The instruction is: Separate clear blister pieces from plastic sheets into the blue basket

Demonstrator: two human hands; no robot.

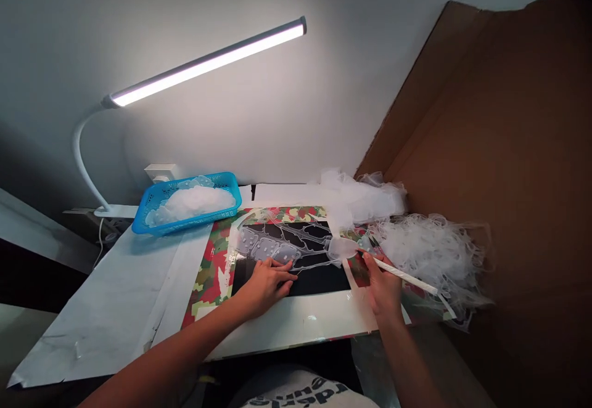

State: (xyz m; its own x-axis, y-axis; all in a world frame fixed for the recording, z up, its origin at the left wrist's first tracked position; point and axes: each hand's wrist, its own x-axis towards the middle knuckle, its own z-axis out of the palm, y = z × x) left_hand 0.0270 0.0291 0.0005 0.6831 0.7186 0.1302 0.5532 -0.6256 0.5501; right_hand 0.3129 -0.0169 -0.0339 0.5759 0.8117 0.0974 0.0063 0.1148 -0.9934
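Note:
Sheer white fabric [277,251] with raised dots and cut-out shapes lies over a black panel [319,283] on the board. My left hand [266,286] rests on its near edge, fingers stretched out and pressing it down. In my right hand [383,285] is a slim white pen-like tool [409,277], which looks wrapped in tape. Its tip points left and reaches the pale flap of fabric at the right side of the panel. I cannot make out whether the tip touches the cloth.
A blue plastic basket [187,226] of white fabric pieces stands back left. Folded white cloth [365,201] and a heap of stringy scraps [430,254] lie at the right. A lit lamp [208,63] hangs above. Cardboard [499,149] walls the right side.

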